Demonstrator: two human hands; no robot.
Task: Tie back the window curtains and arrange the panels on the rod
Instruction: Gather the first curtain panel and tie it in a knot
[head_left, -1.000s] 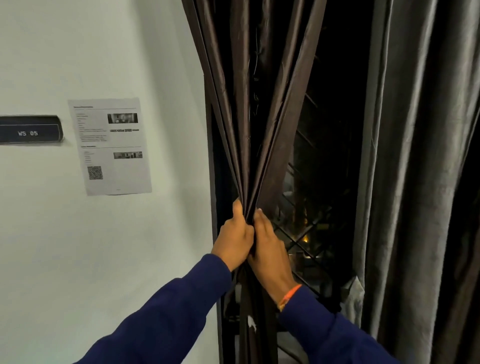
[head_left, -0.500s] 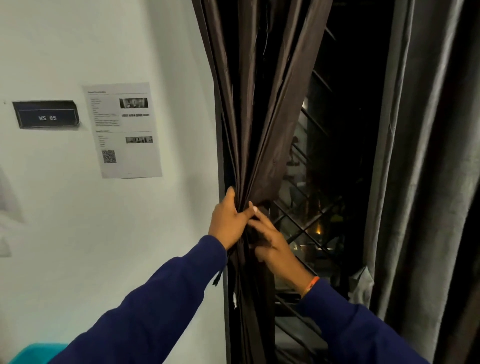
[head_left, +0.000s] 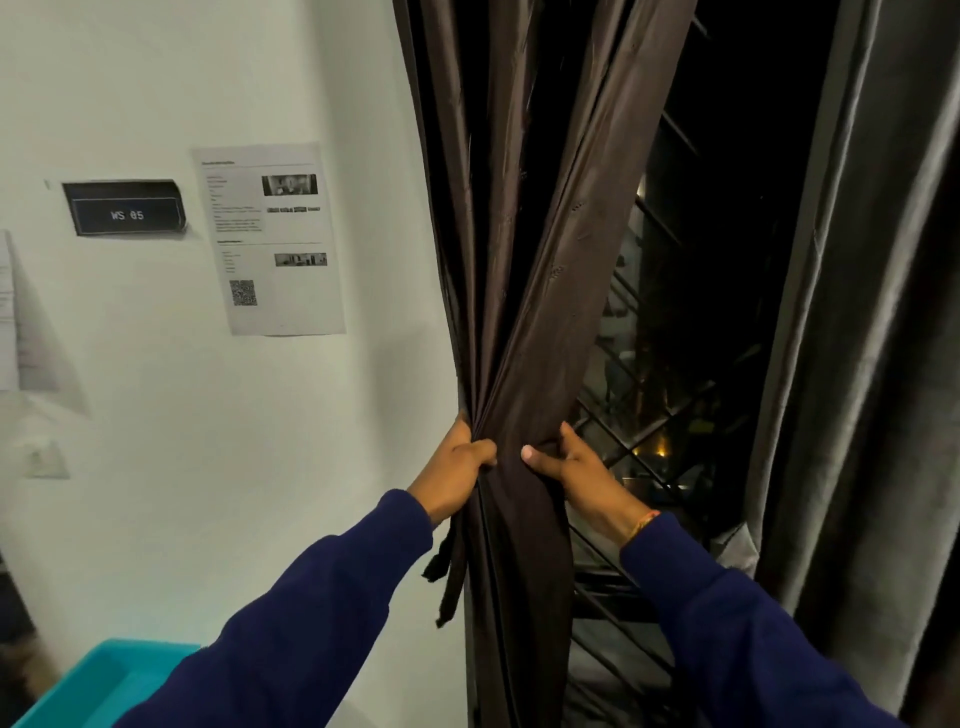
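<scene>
A dark brown curtain panel (head_left: 540, 249) hangs at the window's left edge, gathered into a tight bunch at waist height. My left hand (head_left: 457, 462) grips the bunch from the left, thumb wrapped around the front. My right hand (head_left: 571, 465) presses against it from the right, thumb on the front and fingers behind the fabric. Two ends of a dark tie strap (head_left: 444, 571) dangle below my left hand. A grey curtain panel (head_left: 872, 332) hangs loose at the right.
Between the panels is a dark window with a diagonal metal grille (head_left: 649, 431). On the white wall to the left are a printed sheet (head_left: 270, 239) and a "WS 05" plate (head_left: 124, 210). A teal bin (head_left: 104, 686) sits at the lower left.
My hands have moved apart around the gathered fabric; the right hand shifted from the front to the right side. The tie strap ends now show below my left hand. The view swung left.
</scene>
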